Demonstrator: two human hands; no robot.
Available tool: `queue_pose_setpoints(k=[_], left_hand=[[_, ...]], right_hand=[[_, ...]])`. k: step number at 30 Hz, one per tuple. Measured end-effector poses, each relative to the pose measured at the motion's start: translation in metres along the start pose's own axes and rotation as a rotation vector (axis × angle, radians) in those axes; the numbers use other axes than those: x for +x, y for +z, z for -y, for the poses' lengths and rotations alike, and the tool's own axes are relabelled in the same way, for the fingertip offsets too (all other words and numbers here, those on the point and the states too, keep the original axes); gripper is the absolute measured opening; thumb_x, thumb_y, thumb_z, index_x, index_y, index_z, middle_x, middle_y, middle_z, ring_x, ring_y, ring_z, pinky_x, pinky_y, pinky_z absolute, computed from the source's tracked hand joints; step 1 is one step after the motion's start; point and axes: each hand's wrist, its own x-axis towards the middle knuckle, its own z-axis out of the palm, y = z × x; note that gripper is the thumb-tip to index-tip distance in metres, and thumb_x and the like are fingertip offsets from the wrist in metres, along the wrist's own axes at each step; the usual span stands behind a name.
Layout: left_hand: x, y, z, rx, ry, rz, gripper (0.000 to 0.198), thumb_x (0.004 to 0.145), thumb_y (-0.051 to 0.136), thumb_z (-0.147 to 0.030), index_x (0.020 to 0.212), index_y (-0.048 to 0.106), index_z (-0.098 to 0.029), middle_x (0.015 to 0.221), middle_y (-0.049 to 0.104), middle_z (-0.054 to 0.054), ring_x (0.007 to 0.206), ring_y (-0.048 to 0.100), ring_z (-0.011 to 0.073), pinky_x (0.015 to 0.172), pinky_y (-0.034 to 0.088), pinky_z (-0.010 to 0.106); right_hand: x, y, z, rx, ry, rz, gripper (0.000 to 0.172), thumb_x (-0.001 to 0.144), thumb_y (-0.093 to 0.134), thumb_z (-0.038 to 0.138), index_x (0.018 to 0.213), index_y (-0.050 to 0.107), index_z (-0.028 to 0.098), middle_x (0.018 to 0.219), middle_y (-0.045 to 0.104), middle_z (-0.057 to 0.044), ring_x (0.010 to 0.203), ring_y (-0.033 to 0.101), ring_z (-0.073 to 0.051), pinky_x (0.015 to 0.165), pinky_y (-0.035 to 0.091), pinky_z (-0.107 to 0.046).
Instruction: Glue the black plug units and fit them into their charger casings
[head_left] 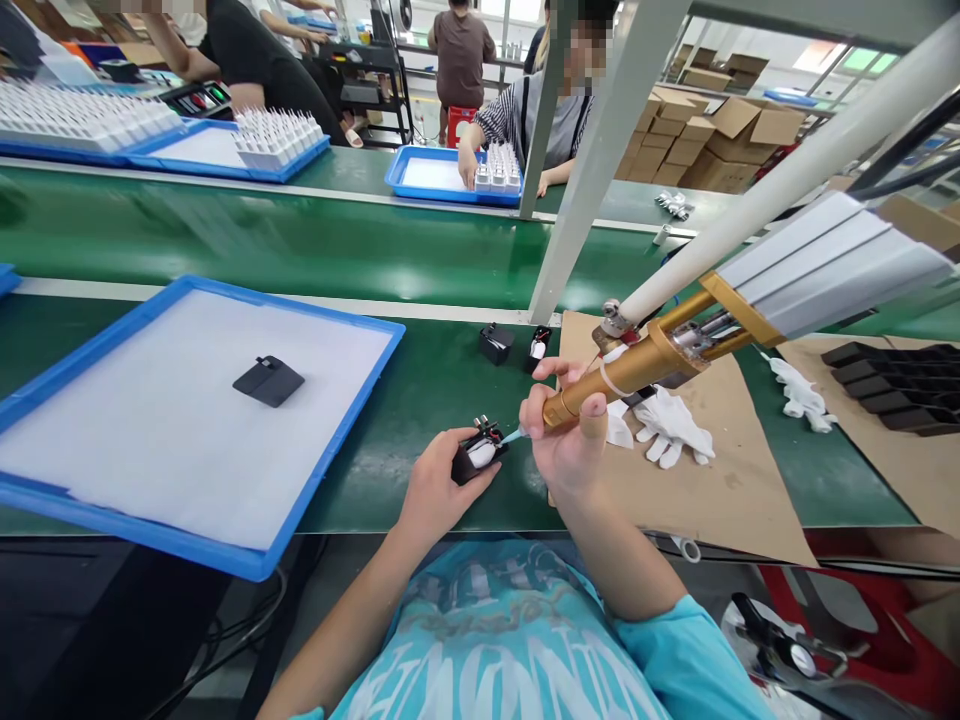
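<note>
My left hand [439, 487] is closed around a small black plug housing [466, 462], its pins upward and a white part and red wire showing inside. In my right hand [571, 440] is a gold-coloured dispensing gun [600, 392], hung from a white pole. Its pale blue nozzle [513, 436] reaches to the open side of the housing; whether the tip touches is too small to tell. Beyond my hands stand a black plug housing [496, 343] and an open one with a white part [538, 347]. A black piece [268, 381] lies on the lined tray to the left.
The blue-rimmed tray [330, 440] lies left on the green bench. White gloves [675, 428] rest on cardboard [739, 490] at right, with black trays [896, 380] further right. A metal post [574, 230] rises ahead. Across the conveyor [337, 240], a person handles white parts [499, 170].
</note>
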Motion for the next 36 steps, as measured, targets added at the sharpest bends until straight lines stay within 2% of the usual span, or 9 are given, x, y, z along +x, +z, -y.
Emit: queue_pose_setpoints(k=[5, 11, 17, 20, 24, 26, 31, 36], left_hand=[[0.000, 0.001, 0.001, -0.009, -0.004, 0.001, 0.034, 0.080, 0.069, -0.039, 0.107, 0.056, -0.023, 0.099, 0.069, 0.004, 0.085, 0.065, 0.0204, 0.074, 0.048, 0.030], [0.002, 0.009, 0.007, 0.006, -0.060, -0.011, 0.033, 0.080, 0.068, -0.038, 0.106, 0.053, -0.023, 0.097, 0.070, 0.002, 0.082, 0.067, 0.0192, 0.071, 0.050, 0.029], [0.006, 0.016, 0.001, -0.054, -0.006, -0.015, 0.031, 0.079, 0.067, -0.036, 0.104, 0.054, -0.022, 0.095, 0.071, 0.003, 0.079, 0.068, 0.0176, 0.069, 0.051, 0.027], [0.007, 0.017, -0.005, -0.115, 0.049, -0.049, 0.030, 0.078, 0.067, -0.034, 0.102, 0.055, -0.021, 0.096, 0.071, 0.003, 0.080, 0.068, 0.0176, 0.068, 0.052, 0.027], [0.008, 0.017, -0.009, -0.142, 0.085, -0.098, 0.030, 0.077, 0.068, -0.035, 0.100, 0.055, -0.021, 0.095, 0.072, 0.003, 0.081, 0.069, 0.0182, 0.069, 0.052, 0.027], [0.007, 0.016, -0.008, -0.127, 0.082, -0.105, 0.029, 0.077, 0.068, -0.034, 0.100, 0.055, -0.022, 0.094, 0.072, 0.003, 0.080, 0.069, 0.0182, 0.069, 0.052, 0.028], [0.005, 0.013, -0.006, -0.040, 0.066, -0.097, 0.029, 0.079, 0.067, -0.036, 0.100, 0.055, -0.022, 0.092, 0.070, 0.003, 0.082, 0.068, 0.0195, 0.072, 0.052, 0.029], [0.010, 0.004, 0.010, 0.059, -0.011, -0.024, 0.027, 0.080, 0.066, -0.036, 0.101, 0.057, -0.021, 0.099, 0.066, 0.006, 0.094, 0.064, 0.0241, 0.081, 0.051, 0.036]], right_hand=[[-0.001, 0.002, 0.002, 0.042, 0.015, 0.010, 0.045, 0.076, 0.061, 0.063, 0.099, 0.043, 0.030, 0.093, 0.054, 0.005, 0.038, 0.044, -0.003, 0.037, 0.029, -0.023], [-0.002, 0.008, 0.000, 0.085, 0.006, 0.020, 0.044, 0.077, 0.060, 0.063, 0.102, 0.044, 0.030, 0.094, 0.056, 0.004, 0.038, 0.046, -0.004, 0.037, 0.030, -0.023], [-0.004, 0.017, -0.004, 0.161, -0.005, 0.053, 0.043, 0.079, 0.061, 0.060, 0.107, 0.049, 0.030, 0.095, 0.056, 0.003, 0.039, 0.047, -0.003, 0.037, 0.032, -0.023], [-0.005, 0.021, -0.005, 0.186, -0.001, 0.081, 0.041, 0.080, 0.061, 0.059, 0.104, 0.052, 0.029, 0.096, 0.056, 0.002, 0.039, 0.048, -0.003, 0.037, 0.031, -0.022], [-0.007, 0.024, -0.004, 0.200, -0.017, 0.121, 0.033, 0.082, 0.059, 0.057, 0.091, 0.051, 0.026, 0.096, 0.053, 0.003, 0.040, 0.047, -0.002, 0.037, 0.028, -0.021], [-0.007, 0.025, -0.004, 0.192, -0.027, 0.126, 0.033, 0.083, 0.058, 0.057, 0.090, 0.050, 0.026, 0.096, 0.052, 0.003, 0.040, 0.046, -0.002, 0.036, 0.028, -0.021], [-0.008, 0.026, -0.007, 0.191, -0.045, 0.126, 0.038, 0.081, 0.057, 0.058, 0.107, 0.048, 0.031, 0.103, 0.051, 0.001, 0.042, 0.047, -0.003, 0.036, 0.029, -0.022], [-0.005, 0.022, -0.008, 0.186, -0.080, 0.100, 0.037, 0.082, 0.051, 0.062, 0.101, 0.048, 0.030, 0.105, 0.052, 0.000, 0.043, 0.049, -0.005, 0.037, 0.032, -0.024]])
